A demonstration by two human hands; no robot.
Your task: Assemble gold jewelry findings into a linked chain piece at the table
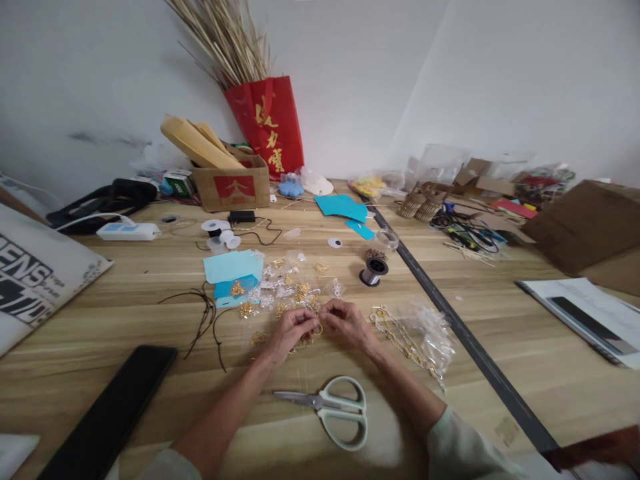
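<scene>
Near the middle of the table, my left hand (291, 331) is closed in a pinch on a small gold ring (319, 329). My right hand (349, 323) meets it from the right, its fingers pinched together; what they hold is too small to make out. Small bags of gold and silver beads (305, 291) lie just beyond both hands. Scissors (330, 407) with pale green handles rest between my forearms, blades pointing left. To the right of my right hand are gold and silver chains (405, 340) beside clear plastic bags (434, 337).
A wire spool (373, 272) stands beyond my right hand. Blue cards (233, 267) and black cords (203, 320) lie left of the beads. A black phone-like slab (113, 413) is at the front left. A dark strip (465, 333) crosses the table on the right.
</scene>
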